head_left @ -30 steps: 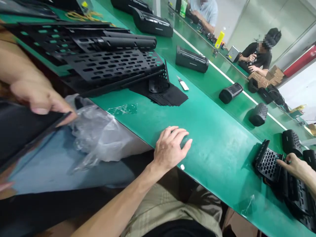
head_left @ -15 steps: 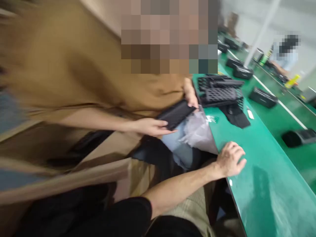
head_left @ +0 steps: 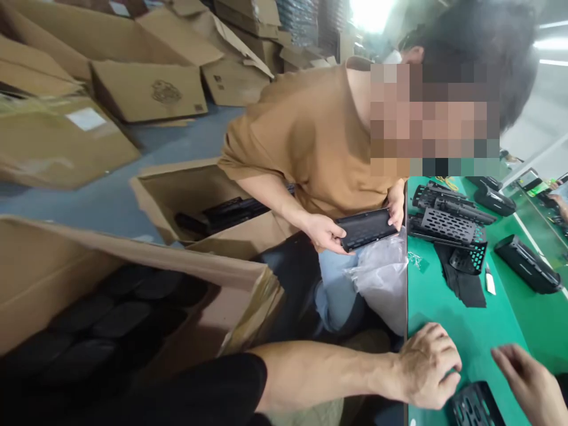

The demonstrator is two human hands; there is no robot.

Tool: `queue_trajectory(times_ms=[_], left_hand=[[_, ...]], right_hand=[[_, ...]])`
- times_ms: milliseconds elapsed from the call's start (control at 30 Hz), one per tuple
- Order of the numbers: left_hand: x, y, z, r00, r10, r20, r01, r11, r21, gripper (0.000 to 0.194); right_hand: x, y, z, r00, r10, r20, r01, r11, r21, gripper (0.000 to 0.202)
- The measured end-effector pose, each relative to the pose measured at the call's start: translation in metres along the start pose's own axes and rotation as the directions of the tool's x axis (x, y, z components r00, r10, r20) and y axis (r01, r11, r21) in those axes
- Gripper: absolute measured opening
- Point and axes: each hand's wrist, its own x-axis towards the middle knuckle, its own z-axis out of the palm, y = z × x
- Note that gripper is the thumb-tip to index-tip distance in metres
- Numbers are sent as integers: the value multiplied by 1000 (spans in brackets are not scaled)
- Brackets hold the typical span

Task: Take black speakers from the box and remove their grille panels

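Note:
My left hand (head_left: pixel 430 365) rests on the green table with its fingers curled in, and nothing shows in them. Just in front of its thumb lies a black perforated curved cover (head_left: pixel 474 405), partly cut off by the lower edge. On the other side of that cover, my right hand (head_left: pixel 535 381) is raised over the table, fingers stretched out and holding nothing. A person in a brown shirt opposite holds another black perforated cover (head_left: pixel 370 229) in both hands.
Black perforated covers (head_left: pixel 448 225) are piled on the table (head_left: pixel 432 307), with black cloth pieces (head_left: pixel 465 287) and a white-bladed tool (head_left: pixel 489 279) near them. Black speakers (head_left: pixel 528 263) stand farther right. An open carton (head_left: pixel 248 319) of black units is at left, a plastic bag (head_left: pixel 381 266) by the person's lap.
My view has swung left and tilted, showing more cartons. My right hand and the black cover by my left hand have come into view. The left hand still rests on the table.

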Motion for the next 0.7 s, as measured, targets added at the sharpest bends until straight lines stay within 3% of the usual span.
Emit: queue_trajectory(times_ms=[133,200,267,367,500,700], left_hand=[[-2,-1,-1,1000,-4,15,4,1000,-24,16],[-2,-1,-2,1000,-14,20,15,999,-50,16],[-3,0,-3,999,-27,17,29,997,-74,17],[-4,1,-5,1000,-26,6,26,995,-94,19],[-4,1,-5,1000,-20,-3,19,994,-110,17],[8,-6,-16,997,-77,4,76,970,-233,16]], right_hand=[[99,-23,28,998,53,-45,-56,996,-66,52],[127,-22,41,996,89,-28,-91,992,-93,48],[140,-15,45,995,103,7,-102,988,-113,45],[137,-2,30,993,113,45,-106,985,-134,45],[114,8,-8,991,112,70,-102,985,-136,48],[42,11,-67,986,132,104,-127,990,-53,63]])
